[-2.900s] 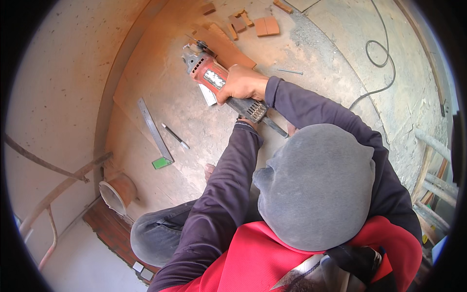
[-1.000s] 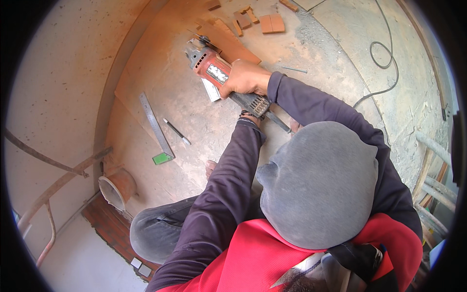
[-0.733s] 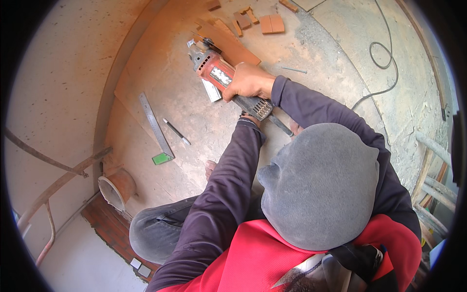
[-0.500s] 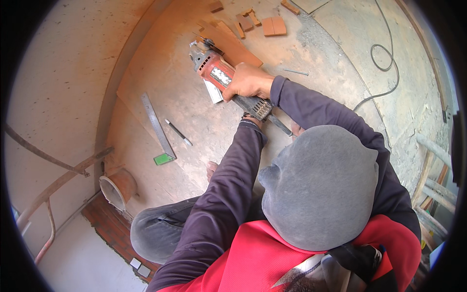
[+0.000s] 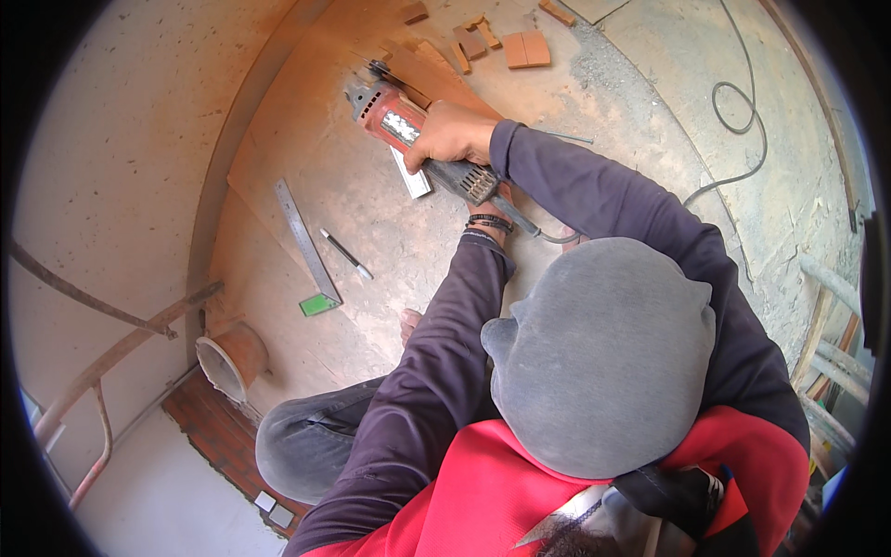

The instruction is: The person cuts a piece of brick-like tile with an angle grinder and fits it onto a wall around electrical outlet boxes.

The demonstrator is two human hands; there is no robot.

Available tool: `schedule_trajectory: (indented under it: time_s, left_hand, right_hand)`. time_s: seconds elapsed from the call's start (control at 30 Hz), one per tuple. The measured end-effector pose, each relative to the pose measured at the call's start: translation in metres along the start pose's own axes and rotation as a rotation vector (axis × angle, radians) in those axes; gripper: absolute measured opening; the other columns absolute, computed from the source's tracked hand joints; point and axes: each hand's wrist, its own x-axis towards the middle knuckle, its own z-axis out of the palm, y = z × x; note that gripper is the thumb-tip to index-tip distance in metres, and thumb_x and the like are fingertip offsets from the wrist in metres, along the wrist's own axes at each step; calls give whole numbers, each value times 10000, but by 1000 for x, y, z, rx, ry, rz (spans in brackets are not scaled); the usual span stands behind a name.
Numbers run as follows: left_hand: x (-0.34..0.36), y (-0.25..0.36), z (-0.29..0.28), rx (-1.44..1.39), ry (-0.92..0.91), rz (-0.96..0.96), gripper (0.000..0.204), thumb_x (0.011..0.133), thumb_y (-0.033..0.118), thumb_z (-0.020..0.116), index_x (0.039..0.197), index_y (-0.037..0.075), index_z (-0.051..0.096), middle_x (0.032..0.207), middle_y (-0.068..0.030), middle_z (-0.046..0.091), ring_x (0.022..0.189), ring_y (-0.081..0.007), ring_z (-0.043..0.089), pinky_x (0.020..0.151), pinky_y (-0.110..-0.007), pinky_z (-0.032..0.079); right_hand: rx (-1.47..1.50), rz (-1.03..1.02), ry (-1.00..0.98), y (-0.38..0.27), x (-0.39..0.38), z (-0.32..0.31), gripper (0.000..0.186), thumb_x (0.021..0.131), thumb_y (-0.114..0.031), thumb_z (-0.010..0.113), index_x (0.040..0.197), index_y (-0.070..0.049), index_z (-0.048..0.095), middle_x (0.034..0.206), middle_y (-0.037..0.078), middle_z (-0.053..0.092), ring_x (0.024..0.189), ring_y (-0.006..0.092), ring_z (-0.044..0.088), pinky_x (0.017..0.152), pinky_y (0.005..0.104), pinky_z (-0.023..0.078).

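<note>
1. Nearest, the person's grey cap fills the lower middle, with the dark left sleeve stretching forward beside it.
2. Ahead of that sleeve, the left hand disappears beneath the tool just past a dark bracelet; what its fingers are doing cannot be told.
3. The right hand is wrapped firmly around the body of a red and grey angle grinder. A white strip shows beside the tool, and a steel square and a pen lie to the left.
4. Just beyond the right hand, a long terracotta tile lies on the floor next to the grinder's head. The step looks like cutting this tile; whether the disc touches it is unclear. The next move seems to call for a steady grip, with the disc lined up on the tile.
5. Farthest out are small offcuts and paired square tiles.
6. Against half a second ago, the grinder's head sits farther left, more of the bracelet shows, and the sleeve covers part of a long bolt.
</note>
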Motion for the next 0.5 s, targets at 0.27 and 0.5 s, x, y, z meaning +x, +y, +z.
schedule_trajectory:
  time_s: [0.27, 0.5]
  left_hand:
    - [-34, 22, 43, -9, -13, -10, 261, 1057, 257, 499, 1222, 69, 573, 1218, -83, 653, 1144, -235, 632, 1040, -402, 513]
    - [-35, 24, 45, 0, -9, -26, 232, 1054, 150, 486, 1251, 43, 548, 1257, -97, 626, 1157, -256, 624, 1042, -411, 512]
  right_hand:
    - [44, -3, -15, -6, 10, -1, 397, 596, -141, 872, 852, 114, 710, 842, 185, 729, 670, 226, 701, 618, 350, 562]
    - [22, -1, -8, -8, 11, -2, 396, 590, -164, 875, 832, 103, 714, 830, 175, 727, 666, 225, 696, 612, 351, 556]
